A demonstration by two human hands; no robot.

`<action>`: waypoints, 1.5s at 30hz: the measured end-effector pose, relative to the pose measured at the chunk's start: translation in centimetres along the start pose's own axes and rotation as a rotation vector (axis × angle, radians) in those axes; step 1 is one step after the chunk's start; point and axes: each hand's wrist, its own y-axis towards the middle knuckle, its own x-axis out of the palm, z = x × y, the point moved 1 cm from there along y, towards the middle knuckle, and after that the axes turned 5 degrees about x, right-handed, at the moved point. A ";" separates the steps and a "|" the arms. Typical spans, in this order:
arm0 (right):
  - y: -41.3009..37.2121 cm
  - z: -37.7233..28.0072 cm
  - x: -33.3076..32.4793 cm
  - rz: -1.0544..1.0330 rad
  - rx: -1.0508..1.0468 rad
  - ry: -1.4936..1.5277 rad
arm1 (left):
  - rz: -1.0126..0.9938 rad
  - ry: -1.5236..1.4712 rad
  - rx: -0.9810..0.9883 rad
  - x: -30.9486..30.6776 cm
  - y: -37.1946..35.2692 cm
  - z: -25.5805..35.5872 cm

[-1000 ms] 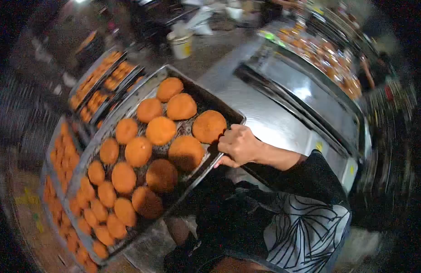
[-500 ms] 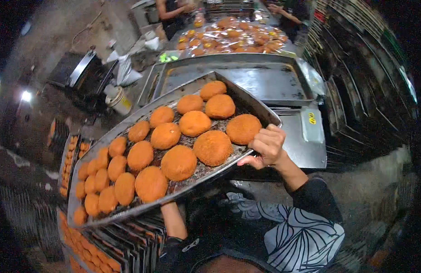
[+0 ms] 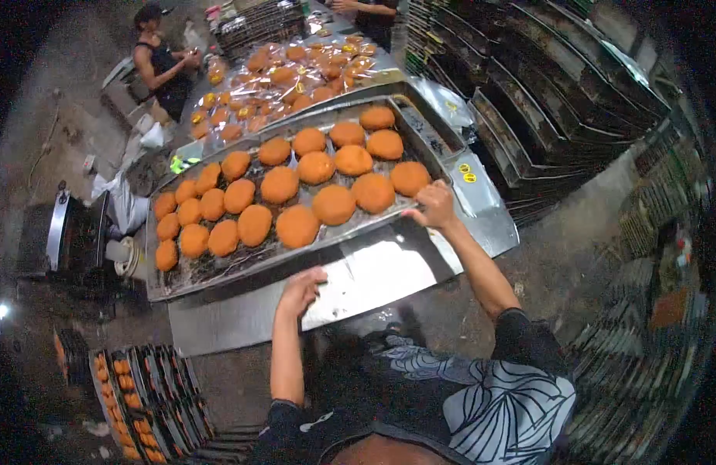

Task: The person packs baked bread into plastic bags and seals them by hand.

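1. Gripping the near right corner of a baking tray [image 3: 242, 273]: the right hand [image 3: 434, 205] is closed on the rim, thumb on the near side, fingers folded over the end.
2. Left hand [image 3: 302, 288] is off the metal, fingers loosely curled with gaps between, nothing in it; sits just beside the tray's near wall.
3. Tray is over the metal table [image 3: 373, 271], overlapping a second tray [image 3: 424, 116] at the far right; can't tell if its near edge rests on anything.
4. Versus half a second ago: tray has moved further over the table and looks less slanted. Left hand, then hidden behind the tray with only the forearm showing, is now visible in front. Right hand keeps the same corner.
5. Buns [image 3: 297, 226] in the tray: round, domed, orange-brown, grainy tops, loose rows. Tray: rectangular, raised walls, dark stained base.
6. Table: smooth, shiny, strong glare. Beyond the tray, wrapped buns [image 3: 296, 74] in glossy clear plastic.
7. Further out: dark tray stacks [image 3: 528, 85] right; loaded trays [image 3: 129, 403] lower left; one person [image 3: 160, 58] far left of the table, another person [image 3: 373, 23] at top, partly cut off.
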 end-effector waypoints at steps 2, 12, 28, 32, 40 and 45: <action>1.1 3.0 2.0 -0.013 0.052 -0.048 | 0.017 -0.222 -0.234 0.6 -0.5 1.5; 3.2 9.1 4.8 -0.329 0.327 -0.384 | -0.500 0.416 0.275 6.5 1.9 0.7; 4.0 11.2 4.5 -0.204 0.151 -0.009 | -0.316 0.803 0.663 15.0 5.6 -2.3; 3.5 11.0 4.6 -0.293 0.158 -0.121 | -0.240 0.884 0.496 15.6 5.6 -3.2; 4.9 8.4 2.9 -0.225 0.090 -0.133 | -0.154 0.828 0.425 16.7 5.6 -2.8; 5.8 7.1 3.2 -0.218 0.128 -0.097 | -0.189 0.743 0.385 16.5 6.5 -3.0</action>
